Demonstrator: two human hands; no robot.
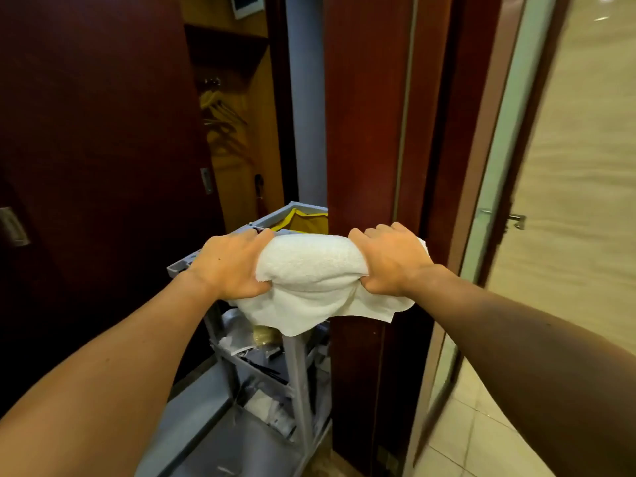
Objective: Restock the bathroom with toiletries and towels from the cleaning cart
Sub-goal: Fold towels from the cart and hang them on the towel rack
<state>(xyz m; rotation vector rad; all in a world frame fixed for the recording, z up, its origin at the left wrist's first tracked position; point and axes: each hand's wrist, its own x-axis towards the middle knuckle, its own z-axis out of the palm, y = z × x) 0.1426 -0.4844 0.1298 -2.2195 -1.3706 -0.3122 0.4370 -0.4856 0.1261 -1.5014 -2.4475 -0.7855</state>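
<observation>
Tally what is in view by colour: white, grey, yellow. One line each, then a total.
White: 1, the towel, held at its ends by the left hand and right hand.
Grey: 1, the cart.
Yellow: 1, the bag in the cart's top.
Total: 3

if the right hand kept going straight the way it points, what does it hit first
Probably the dark red door panel right behind it. The right hand, gripping the white towel together with the left hand, points forward and up at it, though depth is unclear.
</observation>
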